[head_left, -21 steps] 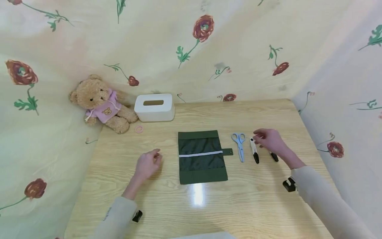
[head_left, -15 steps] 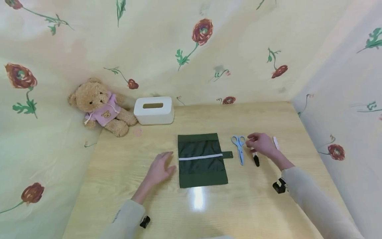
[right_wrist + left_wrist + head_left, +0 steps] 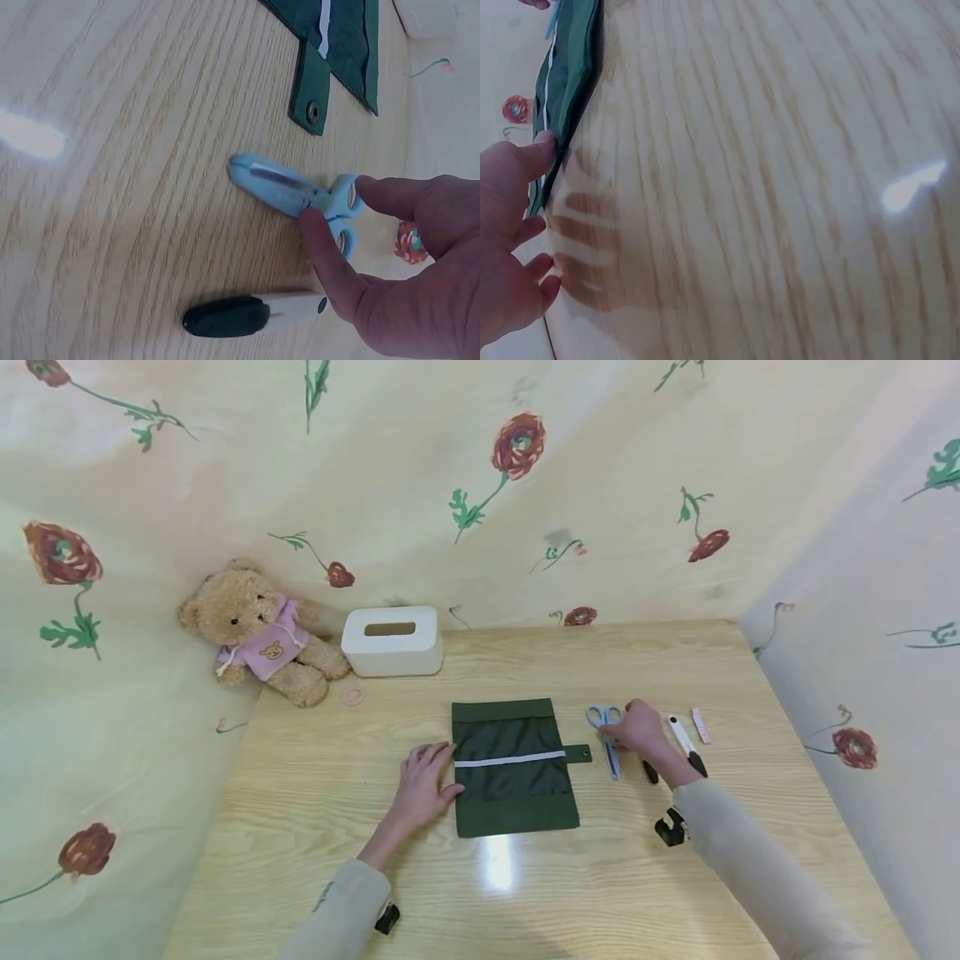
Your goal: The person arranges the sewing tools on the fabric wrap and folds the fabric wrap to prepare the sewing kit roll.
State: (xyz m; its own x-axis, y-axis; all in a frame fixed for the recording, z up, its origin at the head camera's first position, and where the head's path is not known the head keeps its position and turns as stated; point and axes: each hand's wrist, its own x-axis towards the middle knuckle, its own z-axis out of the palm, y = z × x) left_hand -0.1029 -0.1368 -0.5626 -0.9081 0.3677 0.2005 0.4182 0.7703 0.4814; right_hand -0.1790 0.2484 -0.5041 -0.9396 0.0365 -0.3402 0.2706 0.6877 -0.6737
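An unfolded dark green fabric pouch (image 3: 512, 735) with a white band lies flat on the table. My left hand (image 3: 422, 785) is at its left edge; in the left wrist view the thumb touches the fabric near the band. Light blue scissors (image 3: 277, 187) lie right of the pouch's snap tab (image 3: 310, 94), loops away from me. My right hand (image 3: 642, 732) reaches over them. In the right wrist view its thumb is at one loop and a straight finger at the pivot. The scissors lie flat on the table. In the head view the hand partly hides them.
Right of the scissors lie two white tools with black ends, one (image 3: 232, 315) partly under my right arm, another (image 3: 686, 746) beside it. A small pinkish strip (image 3: 701, 727) lies further right. At the back left are a teddy bear (image 3: 273, 647), a white tissue box (image 3: 393, 652) and a pink ring (image 3: 352, 696).
My left hand has moved right and reached the pouch's left edge. My right hand has moved left from over the white-and-black tools to the scissors, uncovering the pinkish strip.
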